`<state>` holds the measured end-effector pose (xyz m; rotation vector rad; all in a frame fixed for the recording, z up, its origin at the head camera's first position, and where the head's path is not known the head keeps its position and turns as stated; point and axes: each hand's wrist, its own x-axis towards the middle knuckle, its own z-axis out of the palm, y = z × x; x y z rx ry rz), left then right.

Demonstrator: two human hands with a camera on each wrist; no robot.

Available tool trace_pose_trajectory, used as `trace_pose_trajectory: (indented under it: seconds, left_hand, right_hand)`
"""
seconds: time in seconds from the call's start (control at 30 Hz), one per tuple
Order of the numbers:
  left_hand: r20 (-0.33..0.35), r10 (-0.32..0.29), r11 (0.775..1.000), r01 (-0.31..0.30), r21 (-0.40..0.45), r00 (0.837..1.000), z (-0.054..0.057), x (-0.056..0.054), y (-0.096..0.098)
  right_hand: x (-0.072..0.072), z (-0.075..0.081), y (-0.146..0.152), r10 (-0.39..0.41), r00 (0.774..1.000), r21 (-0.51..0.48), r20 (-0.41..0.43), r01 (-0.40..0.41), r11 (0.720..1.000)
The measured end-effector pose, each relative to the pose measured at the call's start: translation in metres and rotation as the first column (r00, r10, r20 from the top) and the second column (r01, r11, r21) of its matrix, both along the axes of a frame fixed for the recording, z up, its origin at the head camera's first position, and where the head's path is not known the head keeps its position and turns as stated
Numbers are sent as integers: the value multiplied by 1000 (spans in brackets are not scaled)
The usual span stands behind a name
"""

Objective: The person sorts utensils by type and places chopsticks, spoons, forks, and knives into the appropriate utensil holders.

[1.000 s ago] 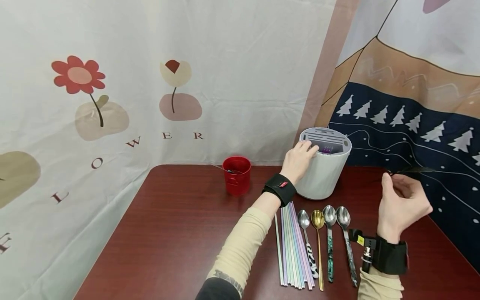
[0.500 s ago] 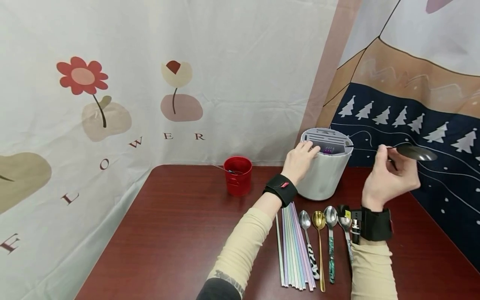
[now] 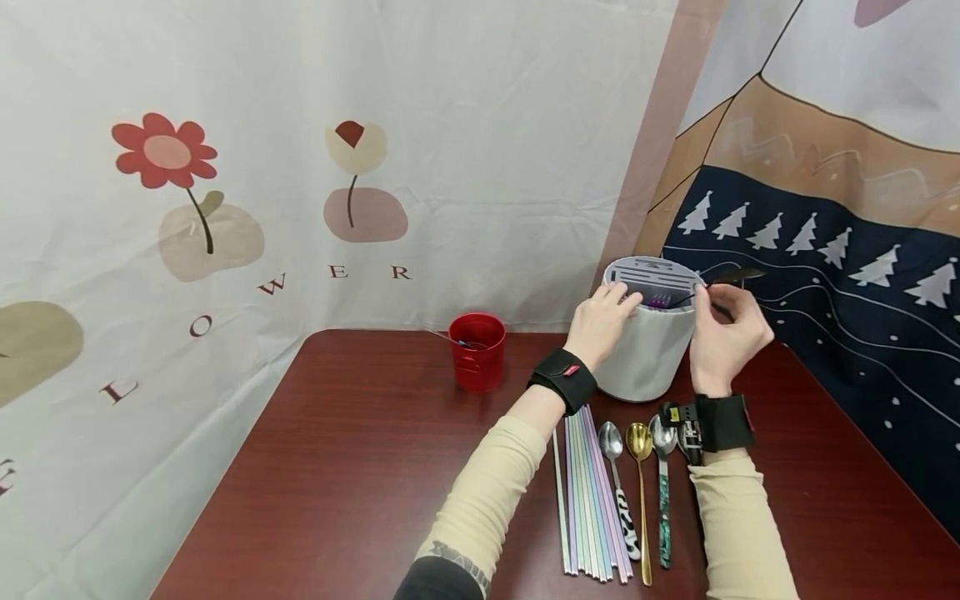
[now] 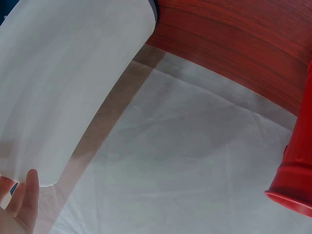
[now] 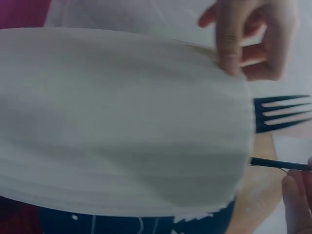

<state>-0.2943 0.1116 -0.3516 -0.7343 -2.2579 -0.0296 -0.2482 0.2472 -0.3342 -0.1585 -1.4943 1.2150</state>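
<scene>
My left hand (image 3: pixel 600 325) grips the near-left rim of a white utensil holder (image 3: pixel 645 358), which stands at the back right of the table. A slotted grey insert (image 3: pixel 637 271) fills the back of its top. My right hand (image 3: pixel 729 337) pinches a dark spoon (image 3: pixel 738 275) at the holder's right rim. The spoon is tilted, bowl out to the right, its thin handle (image 5: pixel 273 163) reaching over the opening. In the right wrist view, a fork (image 5: pixel 261 116) shows its tines beyond the rim. The left wrist view has my left fingers (image 4: pixel 30 195) at the rim.
Pastel chopsticks (image 3: pixel 588 500) lie in a row at the front. Beside them are a spoon with a spotted handle (image 3: pixel 626 521), a gold spoon (image 3: pixel 639 442) and a green-handled spoon (image 3: pixel 664 517); another is mostly under my right wrist. A red bucket (image 3: pixel 478 362) stands at the back.
My right hand has moved left from the table's right side to the holder's rim, bringing the spoon with it. My left hand has stayed on the rim.
</scene>
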Motion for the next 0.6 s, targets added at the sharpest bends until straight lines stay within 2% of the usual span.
trace_pose_trajectory:
  seconds: [0.23, 0.43, 0.6]
  left_hand:
    - [-20, -16, 1000, 16, 14, 1000, -1, 0, 0]
    - [-30, -19, 1000, 20, 18, 999, -1, 0, -1]
    - [-26, -13, 1000, 14, 14, 1000, -1, 0, -1]
  right_hand:
    - [-7, -14, -3, -30, 988, 128, 150, 10, 992]
    - [-11, -19, -4, -40, 984, 233, 176, -2, 973]
    - [-10, -21, -5, -49, 981, 253, 187, 0, 967]
